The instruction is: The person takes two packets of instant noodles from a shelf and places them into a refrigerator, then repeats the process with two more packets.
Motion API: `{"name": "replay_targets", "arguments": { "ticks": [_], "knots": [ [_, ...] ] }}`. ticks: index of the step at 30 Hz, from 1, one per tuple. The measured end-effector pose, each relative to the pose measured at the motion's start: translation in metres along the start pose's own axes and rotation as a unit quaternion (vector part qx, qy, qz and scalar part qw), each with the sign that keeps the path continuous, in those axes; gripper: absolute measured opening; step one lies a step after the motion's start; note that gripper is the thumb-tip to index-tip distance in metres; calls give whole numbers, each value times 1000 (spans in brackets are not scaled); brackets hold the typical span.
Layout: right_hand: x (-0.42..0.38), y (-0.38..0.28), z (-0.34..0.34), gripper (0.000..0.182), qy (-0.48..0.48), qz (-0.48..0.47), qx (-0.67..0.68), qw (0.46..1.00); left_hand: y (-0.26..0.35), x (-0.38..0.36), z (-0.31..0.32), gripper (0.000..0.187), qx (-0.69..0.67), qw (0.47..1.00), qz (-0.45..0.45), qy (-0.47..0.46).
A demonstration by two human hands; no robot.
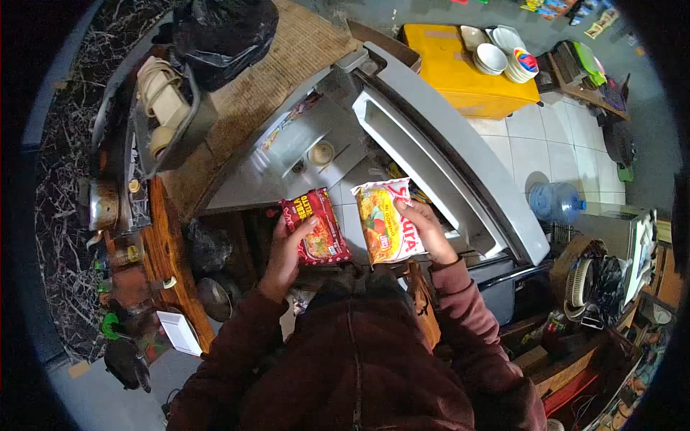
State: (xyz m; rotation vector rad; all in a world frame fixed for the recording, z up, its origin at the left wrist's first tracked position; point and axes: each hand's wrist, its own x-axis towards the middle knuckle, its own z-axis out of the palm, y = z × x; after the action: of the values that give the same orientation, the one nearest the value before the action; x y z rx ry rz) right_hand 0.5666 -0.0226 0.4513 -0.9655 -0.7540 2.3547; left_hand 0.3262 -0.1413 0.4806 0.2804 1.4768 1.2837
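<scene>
My left hand [285,257] is wrapped round a red instant noodle packet [325,233], with the thumb across its front. My right hand [430,235] grips a white and yellow instant noodle packet [381,228] by its right side. Both packets are upright, printed side towards me, a small gap between them. Beyond them a grey refrigerator stands with its door [460,136] swung out to the right. Inside it a small round pale container [321,152] is visible. The packets hide part of the floor and the door's lower shelf.
A grey bin [188,126] with a coiled cord and a black plastic bag [226,36] sit on top of the refrigerator. Behind the door, a yellow box [460,97] carries stacked bowls [491,59]. A water jug [557,202] lies on the right; a wooden counter edge [172,266] runs along the left.
</scene>
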Motion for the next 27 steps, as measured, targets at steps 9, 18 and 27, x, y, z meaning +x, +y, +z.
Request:
{"name": "replay_targets", "arguments": {
  "ticks": [9,18,27],
  "knots": [
    [104,85,-40,40,-17,96,47,994,-87,128,-37,27,-72,996,-44,-21],
    [188,146,-55,36,-36,89,38,995,-145,224,-75,34,55,994,-2,-96],
    [241,174,-86,37,-41,86,-28,995,-167,273,-103,35,57,998,40,-4]
  ]
}}
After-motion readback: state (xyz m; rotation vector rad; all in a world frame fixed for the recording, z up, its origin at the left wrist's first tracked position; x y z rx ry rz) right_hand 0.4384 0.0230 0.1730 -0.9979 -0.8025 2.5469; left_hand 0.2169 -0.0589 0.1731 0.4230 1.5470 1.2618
